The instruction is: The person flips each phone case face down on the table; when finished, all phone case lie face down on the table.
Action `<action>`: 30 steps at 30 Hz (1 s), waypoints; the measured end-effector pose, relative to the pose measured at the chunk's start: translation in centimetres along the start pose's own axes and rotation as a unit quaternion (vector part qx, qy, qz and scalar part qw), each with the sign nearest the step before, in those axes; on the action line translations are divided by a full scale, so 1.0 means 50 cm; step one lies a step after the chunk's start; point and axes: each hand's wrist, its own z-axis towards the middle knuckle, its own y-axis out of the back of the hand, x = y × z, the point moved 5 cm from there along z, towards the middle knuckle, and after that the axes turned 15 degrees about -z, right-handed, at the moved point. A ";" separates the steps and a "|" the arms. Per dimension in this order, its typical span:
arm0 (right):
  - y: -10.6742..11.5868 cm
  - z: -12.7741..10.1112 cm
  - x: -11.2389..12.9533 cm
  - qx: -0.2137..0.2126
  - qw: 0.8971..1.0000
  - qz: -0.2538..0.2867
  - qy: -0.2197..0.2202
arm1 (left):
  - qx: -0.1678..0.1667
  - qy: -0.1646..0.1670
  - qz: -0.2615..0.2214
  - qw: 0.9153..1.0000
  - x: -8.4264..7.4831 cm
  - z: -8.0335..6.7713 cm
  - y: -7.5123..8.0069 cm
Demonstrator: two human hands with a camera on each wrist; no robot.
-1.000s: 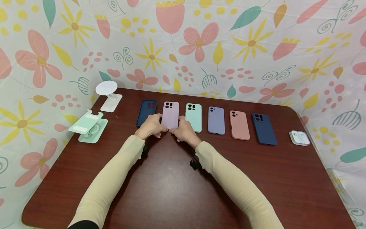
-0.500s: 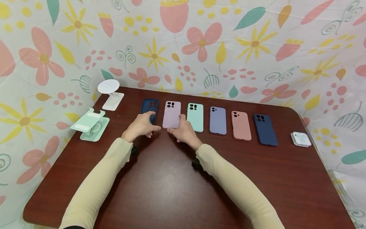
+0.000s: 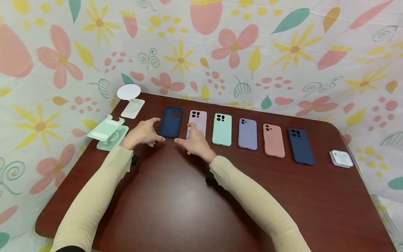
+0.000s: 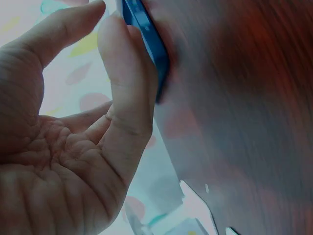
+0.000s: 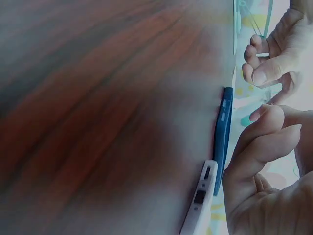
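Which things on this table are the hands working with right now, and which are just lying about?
In hand:
left hand
right hand
dark blue case
pink case

Lying about:
mint case
lilac case
salmon case
green stand
white stand
earbud box

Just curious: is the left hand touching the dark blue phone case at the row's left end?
Cannot tell. In the head view the left hand hovers beside the dark blue case; the left wrist view is too blurred to show contact or gap.

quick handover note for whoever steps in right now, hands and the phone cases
Left hand: open, fingers beside the left edge of the dark blue case, no grip on it.
Right hand: open, over the near end of the lilac case; contact unclear.
Six cases lie flat in a row on the table.
Done: row laid out.
Left: probably squaring up the dark blue case.
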 end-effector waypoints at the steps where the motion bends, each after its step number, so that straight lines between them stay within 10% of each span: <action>1: -0.004 0.005 0.004 0.004 1.000 0.000 0.000 | 0.002 0.000 0.000 1.000 0.003 0.004 0.006; 18: -0.082 0.124 0.020 0.069 0.996 0.018 -0.046 | 0.035 -0.005 -0.009 0.999 0.036 0.063 0.035; 30: -0.070 0.110 0.040 0.061 0.996 0.020 -0.061 | 0.062 0.014 0.019 0.998 0.042 0.098 0.033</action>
